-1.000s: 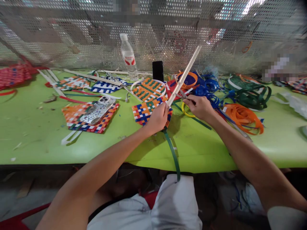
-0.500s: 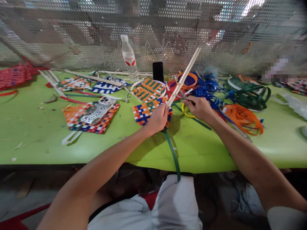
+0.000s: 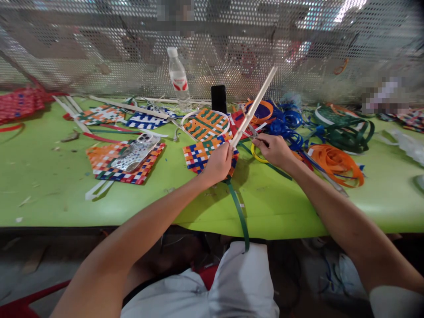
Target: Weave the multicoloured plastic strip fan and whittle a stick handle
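My left hand (image 3: 219, 162) is closed on the lower end of a long white strip (image 3: 255, 106), which slants up to the right. Beneath this hand lies a woven piece (image 3: 195, 157) of orange, blue and white strips. A green strip (image 3: 239, 207) hangs from near it over the table edge. My right hand (image 3: 272, 148) is closed round small metal scissors (image 3: 253, 131), whose blades are at the white strip's right side. Whether the blades touch the strip is too small to tell.
On the green table (image 3: 132, 207), a patterned phone (image 3: 135, 154) rests on a checkered piece at left. A bottle (image 3: 179, 79) and a black phone (image 3: 218, 98) stand behind. Blue, green and orange coils (image 3: 334, 163) lie right. A perforated metal screen (image 3: 115, 53) rises at the back.
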### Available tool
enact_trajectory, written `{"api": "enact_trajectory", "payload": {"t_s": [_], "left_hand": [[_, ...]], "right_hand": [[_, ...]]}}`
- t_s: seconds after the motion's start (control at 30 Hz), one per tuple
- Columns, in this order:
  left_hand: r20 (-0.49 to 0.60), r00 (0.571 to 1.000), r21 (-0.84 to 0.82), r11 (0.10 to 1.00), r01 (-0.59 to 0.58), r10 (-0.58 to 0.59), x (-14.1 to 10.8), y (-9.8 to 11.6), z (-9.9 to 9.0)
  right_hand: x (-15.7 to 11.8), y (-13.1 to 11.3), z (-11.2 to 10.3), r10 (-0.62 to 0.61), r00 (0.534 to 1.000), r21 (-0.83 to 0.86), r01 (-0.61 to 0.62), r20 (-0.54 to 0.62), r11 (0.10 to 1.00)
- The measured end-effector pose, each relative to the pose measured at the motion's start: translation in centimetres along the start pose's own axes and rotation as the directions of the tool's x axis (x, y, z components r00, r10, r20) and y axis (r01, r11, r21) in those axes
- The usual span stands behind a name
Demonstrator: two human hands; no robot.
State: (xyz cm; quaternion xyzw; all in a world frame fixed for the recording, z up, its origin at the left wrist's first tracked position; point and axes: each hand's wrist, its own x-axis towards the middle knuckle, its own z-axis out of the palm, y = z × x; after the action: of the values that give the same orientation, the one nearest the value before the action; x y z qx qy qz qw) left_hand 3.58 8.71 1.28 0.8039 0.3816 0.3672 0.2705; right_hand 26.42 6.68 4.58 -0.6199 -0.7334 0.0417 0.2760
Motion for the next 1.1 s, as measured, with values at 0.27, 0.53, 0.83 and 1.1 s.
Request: {"api": "enact_trajectory", "payload": {"t_s": [0.27, 0.53, 0.83, 1.1], "left_hand": [[-0.006, 1.000, 0.001, 1.000, -0.005, 0.005, 0.07, -0.09, 0.05], [0.001, 1.000, -0.011, 1.000, -0.009, 0.009, 0.04, -0.14, 0.02], [0.012, 1.000, -0.009, 1.000, 0.002, -0.002, -0.02, 0.05, -0.07], [-0.006, 1.000, 0.037, 0.999, -0.001, 0.001, 0.07, -0.22, 0.12]], "right_hand": [[0.00, 0.33, 0.25, -0.002, 1.000, 0.025, 0.002, 0.005, 1.000], [-0.04, 0.35, 0.39, -0.014, 1.000, 0.036, 0.013, 0.012, 0.999], [-0.02, 0.29, 0.55, -0.022, 0.999, 0.053, 0.021, 0.025, 0.998], [-0.04, -0.11, 0.42, -0.021, 0.999, 0.063, 0.018, 0.037, 0.998]]}}
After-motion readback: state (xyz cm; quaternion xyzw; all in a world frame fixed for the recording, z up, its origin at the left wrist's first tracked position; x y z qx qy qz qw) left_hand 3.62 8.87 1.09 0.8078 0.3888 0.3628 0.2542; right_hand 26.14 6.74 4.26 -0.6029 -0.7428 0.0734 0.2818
